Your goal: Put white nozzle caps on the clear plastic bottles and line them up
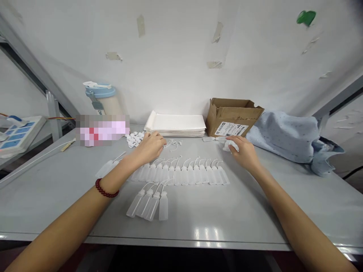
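bare forearms [70,223] are spanning a grey table [193,207] in front of a white stack [177,122], a dark red bracelet [105,189] circling the left wrist. at the stack's front left corner, the left hand [153,146] is arching downward, fingers bunched beside small white tailed pieces [173,143]; whether it is gripping one, the view is not telling. to the right of the stack, the right hand [244,150] is curving, thumb and fingers standing apart around a crumpled translucent clump [230,145]; whether it is holding that firmly, one cannot tell.

trouble could be starting with the thin tails: in the long row of bottles [184,175] lying directly in front of the stack, they are arching close together, so one snagged tail could be dragging neighbours askew. the left forearm is slanting past the row's left end, and a dropping wrist could be sweeping those bottles out of line. the loose pieces, small and lying near the stack's front edge, could be scattering under a hasty fingertip.

the bottles themselves are showing narrow, frosted, translucent bodies with short necks, a white tail curling from each. those in the row are lying nearly side by side, necks pointing toward the stack. farther in front of the stack, four more bottles [152,208] are fanning out, their tails crossing. another bottle [104,169] is lying to the stack's front left, partly hidden by the left forearm.
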Demonstrator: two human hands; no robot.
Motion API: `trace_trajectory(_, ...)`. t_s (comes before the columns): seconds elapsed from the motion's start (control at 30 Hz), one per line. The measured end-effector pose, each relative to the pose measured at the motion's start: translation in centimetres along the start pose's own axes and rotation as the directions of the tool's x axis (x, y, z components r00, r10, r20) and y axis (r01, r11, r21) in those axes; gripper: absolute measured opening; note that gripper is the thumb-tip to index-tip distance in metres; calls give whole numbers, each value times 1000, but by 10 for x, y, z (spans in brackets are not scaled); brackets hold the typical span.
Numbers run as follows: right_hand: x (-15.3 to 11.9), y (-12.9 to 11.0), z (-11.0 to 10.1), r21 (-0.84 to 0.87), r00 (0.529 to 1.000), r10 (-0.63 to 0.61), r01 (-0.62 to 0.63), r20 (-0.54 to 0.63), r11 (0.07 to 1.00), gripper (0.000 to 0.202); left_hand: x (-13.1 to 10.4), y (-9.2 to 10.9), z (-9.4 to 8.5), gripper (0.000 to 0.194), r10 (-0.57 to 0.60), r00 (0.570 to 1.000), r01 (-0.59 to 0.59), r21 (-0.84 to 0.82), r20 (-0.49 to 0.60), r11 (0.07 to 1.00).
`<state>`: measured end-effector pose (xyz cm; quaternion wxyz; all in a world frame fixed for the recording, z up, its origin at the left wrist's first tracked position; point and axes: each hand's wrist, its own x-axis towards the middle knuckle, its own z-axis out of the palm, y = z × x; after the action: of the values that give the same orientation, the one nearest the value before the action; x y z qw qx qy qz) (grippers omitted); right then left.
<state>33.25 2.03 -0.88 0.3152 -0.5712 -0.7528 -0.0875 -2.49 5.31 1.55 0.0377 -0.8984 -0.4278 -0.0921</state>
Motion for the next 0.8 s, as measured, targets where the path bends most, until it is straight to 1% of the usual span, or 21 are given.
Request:
trace_trajectory(0.17, -1, 7, 5, -44, 996, 14, -10, 83, 999, 33, -3, 0, 2, 23, -9, 1000, 10, 41, -11, 999)
trace_trajectory(0.33, -1, 7, 7, -89, 990, 19, -6, 142, 996, 30, -6, 2, 2, 20, -25, 999, 26, 29, -36, 999)
trace_trajectory(0.43, -2, 6, 5, -116, 985, 20, 0, 169, 993, 29, -10, 5, -3, 19, -45, 996, 46, 0, -71, 999)
trace_trajectory(0.57, -5, 4, 3, -151, 981, 25, 5, 191, 988, 34, -16, 13, -12, 18, -69, 989, 63, -51, -128, 997)
trace_trajectory(0.67, -6, 3, 3, -164, 983, 29, 1, 181, 987, 34, -20, 22, -16, 15, -61, 981, 38, -122, -186, 992)
trace_trajectory(0.8, -4, 2, 4, -128, 989, 6, 12, 146, 992, 32, -24, 34, -16, 11, -27, 957, -49, -253, -288, 966)
